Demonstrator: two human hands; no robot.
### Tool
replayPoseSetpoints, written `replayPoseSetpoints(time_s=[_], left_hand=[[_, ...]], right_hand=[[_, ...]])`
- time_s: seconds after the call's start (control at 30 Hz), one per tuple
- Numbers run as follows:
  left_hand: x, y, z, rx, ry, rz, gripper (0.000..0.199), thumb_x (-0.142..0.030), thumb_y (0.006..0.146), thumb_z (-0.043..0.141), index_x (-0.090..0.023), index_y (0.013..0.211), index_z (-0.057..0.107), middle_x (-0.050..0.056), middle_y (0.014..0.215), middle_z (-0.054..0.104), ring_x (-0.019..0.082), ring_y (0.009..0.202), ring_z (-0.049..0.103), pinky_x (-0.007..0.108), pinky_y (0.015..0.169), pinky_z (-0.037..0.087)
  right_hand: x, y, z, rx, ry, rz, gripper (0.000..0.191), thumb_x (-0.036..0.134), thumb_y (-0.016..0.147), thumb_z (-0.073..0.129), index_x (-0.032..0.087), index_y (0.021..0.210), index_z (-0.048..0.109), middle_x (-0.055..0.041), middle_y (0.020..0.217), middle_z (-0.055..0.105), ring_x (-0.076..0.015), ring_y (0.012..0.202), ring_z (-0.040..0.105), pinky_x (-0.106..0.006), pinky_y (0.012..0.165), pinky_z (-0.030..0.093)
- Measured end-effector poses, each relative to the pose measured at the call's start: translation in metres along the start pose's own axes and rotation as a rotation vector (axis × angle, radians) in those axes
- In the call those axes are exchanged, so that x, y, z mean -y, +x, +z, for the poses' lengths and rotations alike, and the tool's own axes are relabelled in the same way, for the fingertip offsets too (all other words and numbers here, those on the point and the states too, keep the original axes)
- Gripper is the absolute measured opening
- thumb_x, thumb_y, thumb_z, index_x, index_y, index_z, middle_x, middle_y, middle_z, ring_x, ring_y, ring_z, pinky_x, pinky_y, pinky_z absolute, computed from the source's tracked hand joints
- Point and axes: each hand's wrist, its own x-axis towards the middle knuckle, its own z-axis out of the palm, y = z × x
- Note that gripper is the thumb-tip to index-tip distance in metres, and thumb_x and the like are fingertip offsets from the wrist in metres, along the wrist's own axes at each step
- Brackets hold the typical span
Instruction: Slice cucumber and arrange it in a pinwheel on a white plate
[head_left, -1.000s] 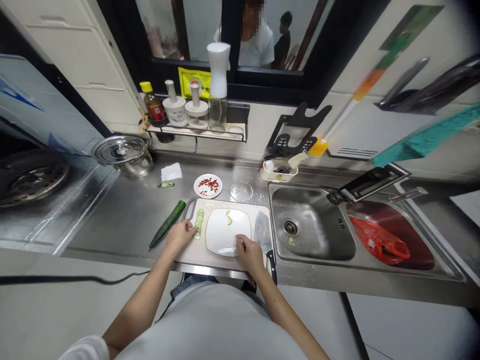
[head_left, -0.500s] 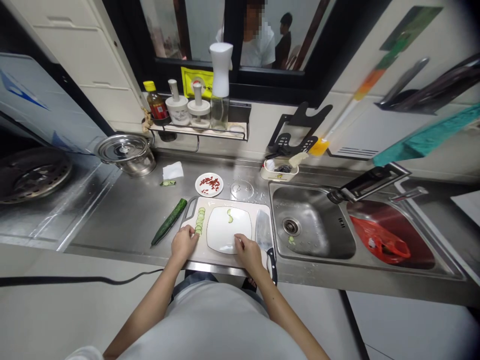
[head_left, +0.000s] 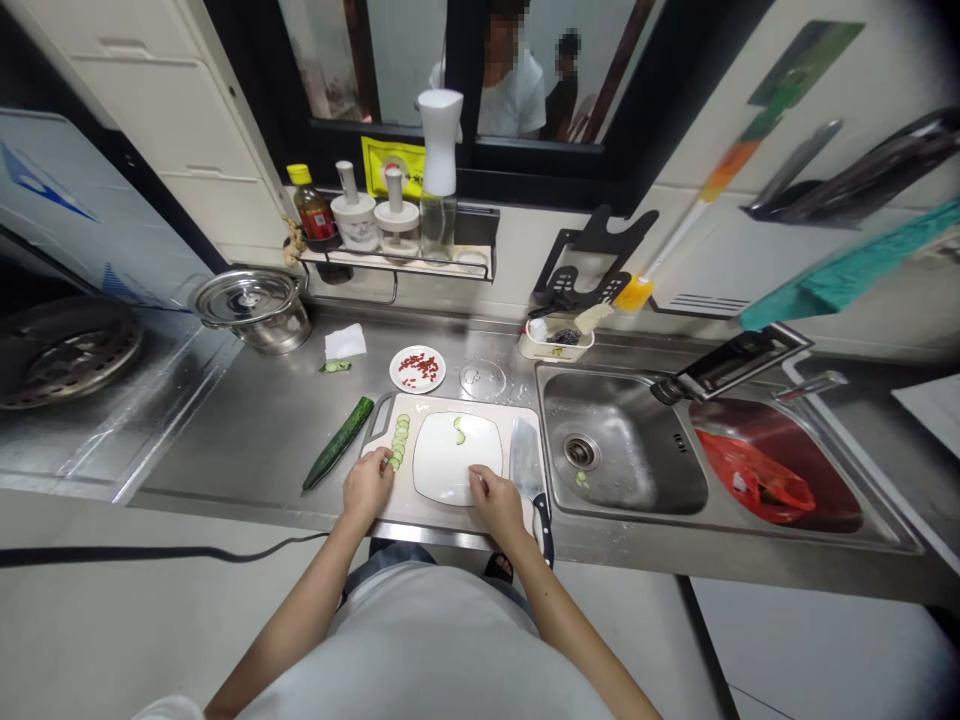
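Note:
My left hand (head_left: pixel 367 486) is at the left of a cutting board (head_left: pixel 405 503), its thumb and fingertips pinched at the near end of a row of overlapping cucumber slices (head_left: pixel 401 435). Over the right edge of a white plate (head_left: pixel 442 465) on the board, my right hand (head_left: pixel 496 504) has its fingers curled and tips together; anything between them is too small to see. Two cucumber slices (head_left: pixel 459 431) lie near the plate's far edge. A cleaver (head_left: pixel 526 455) lies along the board's right side, its black handle toward me.
A whole cucumber (head_left: pixel 337 445) lies left of the board. Beyond it are a small plate of chopped red pieces (head_left: pixel 418 383), a paper (head_left: pixel 345 341) and a lidded pot (head_left: pixel 255 312). At right is a double sink (head_left: pixel 622 450) with a red bag (head_left: pixel 757 480).
My left hand has drawn back very slightly from the near end of the slice row. My right hand stays at the plate's edge, and the view has shifted a little.

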Motion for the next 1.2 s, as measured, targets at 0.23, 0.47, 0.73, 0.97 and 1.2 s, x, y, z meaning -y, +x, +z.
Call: replayPoseSetpoints(time_s=[0.23,0.47,0.73,0.97,1.2], left_hand=[[0.003,0.002,0.003,-0.003,-0.248,0.016,0.029,-0.028,0.083,0.053,-0.017,0.105,0.067,0.007,0.087,0.069,0.019,0.077,0.061,0.027,0.069,0.043],[-0.036,0.004,-0.022,0.022,-0.576,0.195,0.029,-0.038,0.080,0.058,-0.017,0.097,0.069,0.002,0.077,0.066,0.016,0.073,0.058,0.024,0.067,0.044],[-0.078,-0.005,-0.046,0.108,-0.608,0.304,0.024,-0.037,0.079,0.063,-0.019,0.096,0.062,0.000,0.078,0.062,0.013,0.070,0.056,0.022,0.067,0.043],[-0.088,-0.005,-0.036,0.143,-0.893,0.090,0.040,-0.049,0.074,0.067,-0.017,0.097,0.059,0.000,0.071,0.061,0.011,0.064,0.054,0.020,0.059,0.040],[-0.090,-0.002,-0.024,0.688,-1.354,-0.346,0.043,-0.052,0.079,0.064,-0.019,0.105,0.057,0.001,0.074,0.064,0.007,0.056,0.054,0.015,0.046,0.031]], right_hand=[[0.004,0.002,-0.004,-0.005,0.025,0.010,0.033,0.030,0.094,0.039,0.021,0.095,0.071,-0.0039,0.071,0.070,-0.0160,0.064,0.062,-0.023,0.061,0.038],[0.026,0.025,-0.011,-0.027,0.240,-0.072,0.031,0.033,0.090,0.046,0.019,0.108,0.067,-0.0050,0.088,0.069,-0.0160,0.076,0.061,-0.026,0.073,0.045],[0.052,0.048,-0.021,0.024,0.391,-0.241,0.020,0.029,0.088,0.052,0.020,0.099,0.067,-0.0058,0.094,0.068,-0.0184,0.091,0.058,-0.033,0.086,0.043],[0.049,0.053,-0.020,0.025,0.560,-0.135,0.017,0.031,0.086,0.052,0.020,0.081,0.063,-0.0021,0.081,0.066,-0.0147,0.078,0.057,-0.027,0.074,0.044],[0.043,0.055,-0.027,0.046,0.623,-0.116,0.018,0.035,0.084,0.056,0.020,0.081,0.064,-0.0013,0.082,0.066,-0.0147,0.080,0.058,-0.025,0.072,0.044]])
